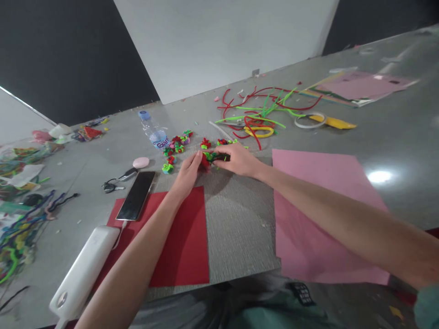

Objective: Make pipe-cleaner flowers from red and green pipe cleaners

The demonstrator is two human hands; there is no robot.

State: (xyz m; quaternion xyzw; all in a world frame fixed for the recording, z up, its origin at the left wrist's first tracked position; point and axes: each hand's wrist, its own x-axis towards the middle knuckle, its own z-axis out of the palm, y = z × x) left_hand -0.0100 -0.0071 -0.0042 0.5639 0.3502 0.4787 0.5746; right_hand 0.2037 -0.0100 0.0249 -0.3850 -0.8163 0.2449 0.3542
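Just short of a scattered group of small pipe-cleaner flowers [178, 144], both hands meet over the grey table [236, 228]. My left hand [191, 170] has its fingers closed on the red part of a small red and green pipe-cleaner piece [207, 158]. From the right, my right hand [240, 159] pinches the dark green end of the same piece. Its fingertips are partly hidden, and the details between the hands are blurred. A red and green flower [206, 143] lies right behind the hands.
Loose red and green pipe cleaners [270, 103], yellow-handled scissors [262, 132] and a tape roll [310, 120] lie behind right. A bottle [154, 131], phone [136, 196] and white power bank [85, 269] stand or lie left. Red paper [185, 242] and pink paper [318, 183] flank the near middle.
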